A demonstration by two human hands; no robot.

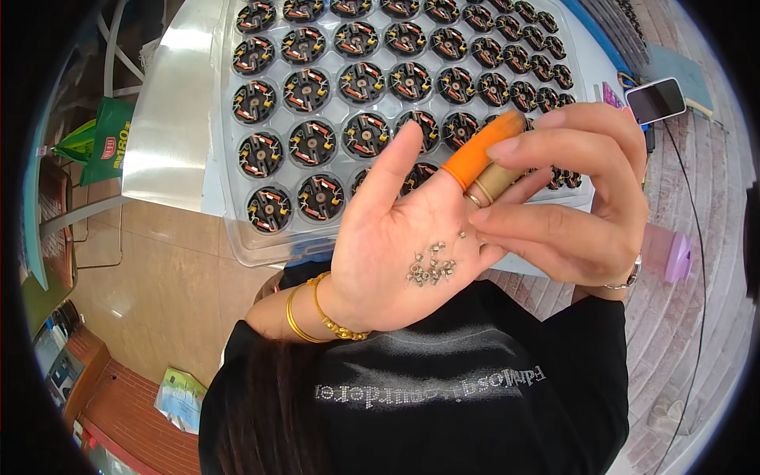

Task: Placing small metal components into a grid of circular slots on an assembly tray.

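My left hand (368, 261) is held palm up and open over my lap, its fingers stretched out. A loose pile of tiny silvery metal pieces (431, 273), perhaps screws, lies on the palm. One index finger wears an orange finger cot (475, 154), and the finger beside it wears a tan finger cot (495, 181). From the right my right hand (582, 190) curls over these fingers, closed around the tan cot between its thumb and fingertips. Beyond both hands, a clear plastic tray (237, 237) carries rows of round black parts (311, 142) with reddish bars and yellow bits.
The tray stands on a pale table with a shiny metal sheet (174, 103) at its left. A phone (655, 100) with a cable lies beyond my right hand. Near it is a purple-tinted plastic container (677, 257). A green bag (107, 138) hangs at the far left.
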